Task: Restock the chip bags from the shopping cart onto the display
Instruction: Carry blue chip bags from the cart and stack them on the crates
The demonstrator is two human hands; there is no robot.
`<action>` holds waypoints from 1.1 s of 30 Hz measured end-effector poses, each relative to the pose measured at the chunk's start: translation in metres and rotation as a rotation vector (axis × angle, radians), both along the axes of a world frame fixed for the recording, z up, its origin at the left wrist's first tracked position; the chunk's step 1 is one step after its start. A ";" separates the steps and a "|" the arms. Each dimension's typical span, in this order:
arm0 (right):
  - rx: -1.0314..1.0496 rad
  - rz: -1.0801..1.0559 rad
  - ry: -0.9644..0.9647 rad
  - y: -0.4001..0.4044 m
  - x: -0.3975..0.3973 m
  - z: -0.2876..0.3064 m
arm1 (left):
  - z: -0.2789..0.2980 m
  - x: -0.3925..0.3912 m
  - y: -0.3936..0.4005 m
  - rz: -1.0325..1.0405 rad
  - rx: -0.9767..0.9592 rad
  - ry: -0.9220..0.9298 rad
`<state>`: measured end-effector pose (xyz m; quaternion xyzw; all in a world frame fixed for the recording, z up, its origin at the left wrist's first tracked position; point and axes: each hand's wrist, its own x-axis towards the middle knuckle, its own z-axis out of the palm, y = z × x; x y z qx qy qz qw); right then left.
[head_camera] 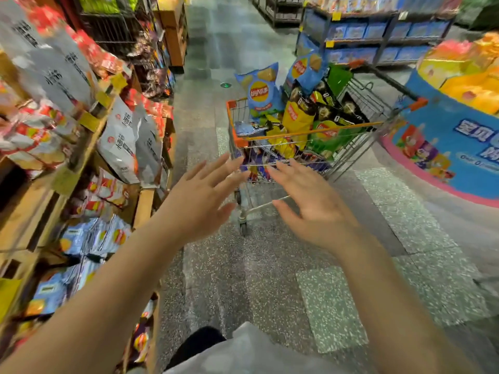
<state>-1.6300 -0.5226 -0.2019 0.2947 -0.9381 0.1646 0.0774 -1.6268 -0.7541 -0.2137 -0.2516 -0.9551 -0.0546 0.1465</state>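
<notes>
Chip bags [299,114], glossy blue, yellow, green and black, stand heaped in the wire shopping cart with orange trim [237,136] on the speckled floor. Wooden display shelving [144,206] at left carries white, red and pale blue bags. Left hand [201,197] and right hand [310,205] reach toward the cart, fingers spread wide, holding nothing; motion blur suggests neither quite touches the wire.
</notes>
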 end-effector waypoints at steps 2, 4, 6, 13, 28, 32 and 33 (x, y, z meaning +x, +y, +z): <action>-0.001 0.033 -0.006 -0.012 -0.039 -0.003 | -0.006 -0.034 -0.009 0.034 -0.016 0.014; 0.020 0.062 -0.023 -0.022 -0.070 -0.006 | -0.012 -0.064 -0.017 0.027 -0.038 0.076; 0.035 0.057 -0.035 -0.034 -0.114 -0.016 | -0.022 -0.107 -0.031 0.031 -0.050 0.096; 0.086 0.017 -0.035 -0.075 -0.257 -0.025 | -0.034 -0.262 -0.067 0.016 0.011 0.139; 0.076 -0.134 -0.154 -0.074 -0.485 -0.062 | -0.086 -0.499 -0.059 -0.086 0.069 -0.092; 0.118 -0.094 -0.197 -0.059 -0.552 -0.075 | -0.099 -0.556 -0.050 -0.075 0.010 -0.212; 0.105 -0.090 -0.196 -0.056 -0.570 -0.077 | -0.102 -0.573 -0.046 -0.050 0.005 -0.257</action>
